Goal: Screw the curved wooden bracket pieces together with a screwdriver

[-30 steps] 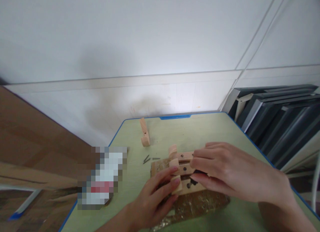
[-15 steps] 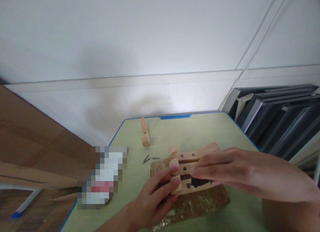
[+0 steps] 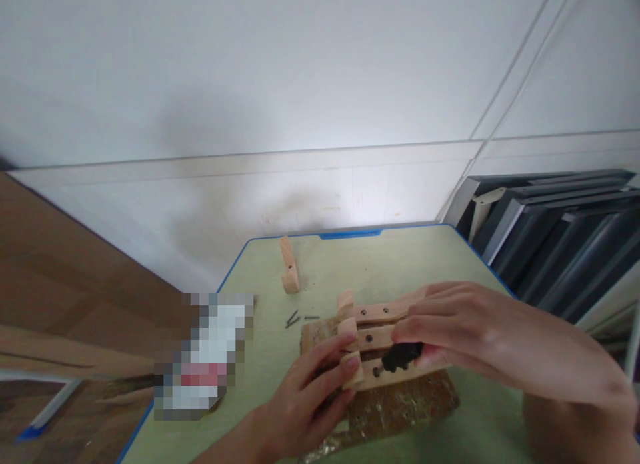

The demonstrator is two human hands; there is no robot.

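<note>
My right hand [image 3: 450, 324] is closed around a black-handled screwdriver [image 3: 400, 357]. Its short metal tip reaches the screw hole of the nearest wooden hook [image 3: 367, 373]. My left hand [image 3: 315, 391] grips the curled left ends of the nearest and middle hooks, fingertips on top and the rest underneath. The middle wooden hook [image 3: 377, 339] and the far wooden hook [image 3: 375, 311] lie beside it in a row, with dark screw holes. Under them is a brown board [image 3: 410, 407] wrapped in shiny tape. My right fingers cover the hooks' right ends.
Another wooden hook [image 3: 289, 267] lies at the table's back left. Several loose screws [image 3: 293, 319] are left of the board. A blurred-out white and red item [image 3: 210, 351] rests on the left of the green table [image 3: 410, 257]. Dark panels [image 3: 555, 224] lean at right; a cardboard box [image 3: 80, 264] stands left.
My right hand has shifted slightly up and right, and the screwdriver handle has turned and tilted, showing more of it. My left hand and the hooks stay in place.
</note>
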